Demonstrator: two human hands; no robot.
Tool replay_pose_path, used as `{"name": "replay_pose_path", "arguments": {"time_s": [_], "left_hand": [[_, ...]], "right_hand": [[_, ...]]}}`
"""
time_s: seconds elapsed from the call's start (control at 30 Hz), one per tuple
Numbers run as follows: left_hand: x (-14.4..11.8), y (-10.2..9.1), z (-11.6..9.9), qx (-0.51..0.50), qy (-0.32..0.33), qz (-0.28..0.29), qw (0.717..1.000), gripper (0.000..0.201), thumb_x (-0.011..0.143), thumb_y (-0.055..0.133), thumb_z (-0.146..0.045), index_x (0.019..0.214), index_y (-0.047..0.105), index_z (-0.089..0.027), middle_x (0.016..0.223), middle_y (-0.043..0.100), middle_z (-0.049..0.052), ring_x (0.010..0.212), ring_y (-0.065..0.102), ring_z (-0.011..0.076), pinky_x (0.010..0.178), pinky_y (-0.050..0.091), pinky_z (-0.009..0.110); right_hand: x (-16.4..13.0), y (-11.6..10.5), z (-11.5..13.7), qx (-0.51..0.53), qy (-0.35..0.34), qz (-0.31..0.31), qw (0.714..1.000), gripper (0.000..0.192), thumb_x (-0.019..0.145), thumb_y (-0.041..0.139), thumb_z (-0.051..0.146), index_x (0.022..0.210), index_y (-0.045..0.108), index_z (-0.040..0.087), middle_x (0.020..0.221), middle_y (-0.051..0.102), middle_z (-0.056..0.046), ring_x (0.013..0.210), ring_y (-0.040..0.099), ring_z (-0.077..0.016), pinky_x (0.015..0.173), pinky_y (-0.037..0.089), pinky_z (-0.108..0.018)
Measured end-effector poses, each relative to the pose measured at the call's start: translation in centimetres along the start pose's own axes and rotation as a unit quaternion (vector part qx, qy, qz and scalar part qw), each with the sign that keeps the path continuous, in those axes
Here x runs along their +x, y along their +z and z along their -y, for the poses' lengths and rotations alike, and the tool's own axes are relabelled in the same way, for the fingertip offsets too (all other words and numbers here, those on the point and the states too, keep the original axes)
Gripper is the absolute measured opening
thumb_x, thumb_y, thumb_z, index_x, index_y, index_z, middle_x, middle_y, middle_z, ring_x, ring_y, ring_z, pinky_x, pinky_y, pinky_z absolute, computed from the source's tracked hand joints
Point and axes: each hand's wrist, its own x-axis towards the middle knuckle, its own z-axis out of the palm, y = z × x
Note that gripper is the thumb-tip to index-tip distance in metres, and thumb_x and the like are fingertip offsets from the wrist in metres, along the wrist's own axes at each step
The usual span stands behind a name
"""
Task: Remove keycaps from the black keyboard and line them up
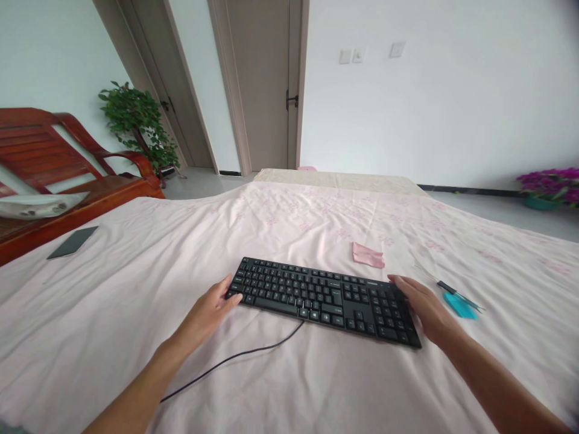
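A black computer keyboard point(312, 295) is held low over the pink bedsheet, or rests on it; I cannot tell which. Its left end is gripped by my left hand point(215, 304), thumb on top and fingers at the edge. My right hand point(420, 304) is closed around the right end, by the number pad, with some fingers hidden beneath. From under the near edge a dark cable point(253, 349) runs toward me and to the left. Beyond the right half lies a folded pink cloth point(368, 255). Right of my right hand are a thin dark-handled brush point(447, 287) and a blue brush-like piece point(460, 305).
A dark flat phone or tablet point(72, 243) lies at the sheet's left side. Past it stands a red wooden bench point(67, 163) with a pale bag point(40, 205), beside a green plant point(136, 120). Purple flowers point(549, 184) stand at far right. Doors and a white wall are behind.
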Motion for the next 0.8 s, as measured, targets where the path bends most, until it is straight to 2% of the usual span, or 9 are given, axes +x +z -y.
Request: {"name": "replay_pose_path", "arguments": {"time_s": [0.13, 0.23, 0.37, 0.5, 0.6, 0.7, 0.77, 0.8], "left_hand": [[1.3, 2.4, 0.3, 0.019, 0.025, -0.024, 0.999, 0.067, 0.082, 0.059, -0.046, 0.139, 0.047, -0.014, 0.136, 0.055, 0.016, 0.129, 0.048, 0.0300, 0.110, 0.034, 0.042], [0.3, 4.4, -0.1, 0.073, 0.047, -0.045, 0.995, 0.062, 0.086, 0.054, -0.044, 0.140, 0.045, -0.016, 0.132, 0.056, 0.014, 0.125, 0.050, 0.0291, 0.108, 0.036, 0.043], [-1.4, 6.6, -0.4, 0.199, 0.100, -0.075, 0.972, 0.061, 0.089, 0.049, -0.043, 0.143, 0.042, -0.016, 0.130, 0.055, 0.014, 0.120, 0.051, 0.0304, 0.105, 0.038, 0.047], [-1.2, 6.2, 0.4, 0.242, 0.136, -0.068, 0.958, 0.059, 0.092, 0.045, -0.042, 0.146, 0.038, -0.018, 0.129, 0.056, 0.014, 0.117, 0.053, 0.0296, 0.102, 0.042, 0.049], [-0.4, 5.6, 1.4, 0.227, 0.154, -0.043, 0.961, 0.058, 0.095, 0.040, -0.042, 0.149, 0.032, -0.023, 0.140, 0.051, 0.011, 0.127, 0.048, 0.0275, 0.108, 0.039, 0.049], [0.0, 6.0, 1.9, 0.217, 0.144, -0.044, 0.965, 0.062, 0.095, 0.039, -0.046, 0.151, 0.030, -0.020, 0.150, 0.041, 0.013, 0.136, 0.039, 0.0287, 0.112, 0.034, 0.050], [0.2, 6.2, 1.8, 0.210, 0.138, -0.037, 0.967, 0.065, 0.093, 0.042, -0.048, 0.150, 0.032, -0.018, 0.150, 0.040, 0.013, 0.137, 0.039, 0.0291, 0.113, 0.033, 0.050], [0.3, 6.0, 1.7, 0.203, 0.134, -0.027, 0.970, 0.065, 0.093, 0.043, -0.049, 0.149, 0.034, -0.018, 0.149, 0.042, 0.013, 0.136, 0.040, 0.0288, 0.113, 0.033, 0.050]], "right_hand": [[-0.8, -0.6, 0.2, -0.086, -0.055, -0.021, 0.995, 0.043, 0.086, 0.051, 0.052, 0.118, 0.063, 0.025, 0.131, 0.061, -0.007, 0.125, 0.051, -0.0279, 0.110, 0.034, -0.041], [-0.8, -0.7, -0.1, -0.133, -0.080, -0.040, 0.987, 0.040, 0.088, 0.048, 0.046, 0.118, 0.061, 0.023, 0.134, 0.058, -0.009, 0.128, 0.048, -0.0286, 0.113, 0.030, -0.042], [0.3, -0.7, -1.4, -0.221, -0.127, -0.083, 0.963, 0.033, 0.086, 0.049, 0.039, 0.110, 0.063, 0.022, 0.127, 0.061, -0.012, 0.126, 0.048, -0.0314, 0.113, 0.028, -0.046], [1.1, -1.2, -2.3, -0.287, -0.181, -0.055, 0.939, 0.038, 0.090, 0.040, 0.044, 0.113, 0.062, 0.022, 0.127, 0.062, -0.011, 0.124, 0.051, -0.0306, 0.110, 0.033, -0.048], [1.2, -1.9, -2.9, -0.340, -0.203, -0.033, 0.918, 0.047, 0.095, 0.028, 0.045, 0.123, 0.057, 0.021, 0.132, 0.060, -0.011, 0.125, 0.052, -0.0280, 0.105, 0.042, -0.045], [1.2, -2.8, -3.4, -0.401, -0.278, 0.005, 0.873, 0.046, 0.096, 0.028, 0.043, 0.124, 0.058, 0.023, 0.133, 0.059, -0.010, 0.124, 0.053, -0.0270, 0.101, 0.045, -0.044], [1.5, -3.3, -3.1, -0.427, -0.324, 0.039, 0.843, 0.043, 0.096, 0.029, 0.040, 0.119, 0.062, 0.025, 0.130, 0.061, -0.009, 0.122, 0.055, -0.0267, 0.101, 0.045, -0.044], [1.9, -3.5, -2.6, -0.433, -0.326, 0.042, 0.839, 0.042, 0.096, 0.029, 0.039, 0.116, 0.064, 0.025, 0.127, 0.063, -0.008, 0.119, 0.056, -0.0268, 0.101, 0.044, -0.044]]}}
